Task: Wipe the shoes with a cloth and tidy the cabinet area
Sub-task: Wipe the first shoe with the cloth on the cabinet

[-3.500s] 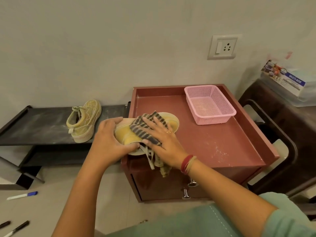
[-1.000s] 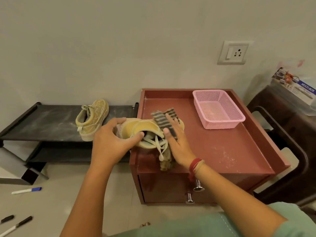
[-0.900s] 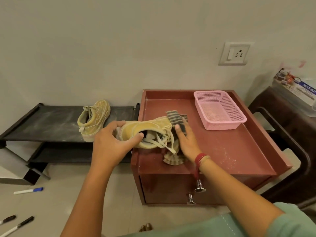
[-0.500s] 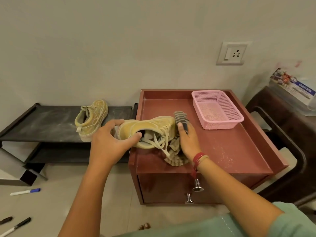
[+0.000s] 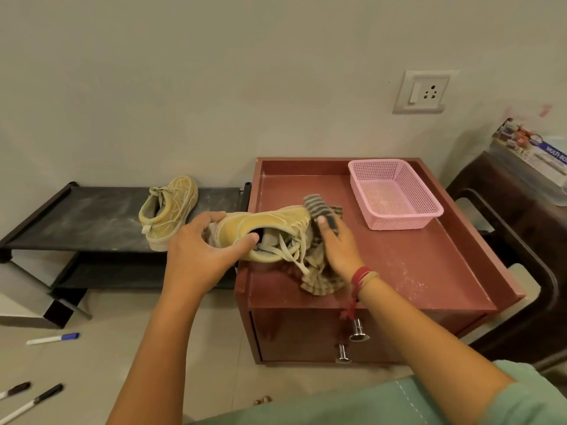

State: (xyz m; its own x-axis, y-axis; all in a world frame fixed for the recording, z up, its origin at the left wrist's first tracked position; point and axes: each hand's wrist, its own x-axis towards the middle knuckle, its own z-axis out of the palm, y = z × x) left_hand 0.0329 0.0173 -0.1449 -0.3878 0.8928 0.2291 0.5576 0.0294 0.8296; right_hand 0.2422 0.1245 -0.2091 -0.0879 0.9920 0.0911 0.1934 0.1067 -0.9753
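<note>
Gripping w/ left hand the heel end of yellow shoe, thumb hooking into its opening, shoe tipping on its side over front-left of cabinet surface. Pinching striped cloth against the toe w/ right hand, rest of cloth trailing onto the surface. Sitting back-right, well apart: pink basket. Resting on black rack at left: 2nd shoe. Lying on floor: blue-cap marker.

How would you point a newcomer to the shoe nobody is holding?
Left of the reddish-brown wooden cabinet stands a low black shelf rack. On its top shelf sits a dusty tan lace-up sneaker. Unlike its twin, held by the left hand over the cabinet, nothing touches it.
</note>
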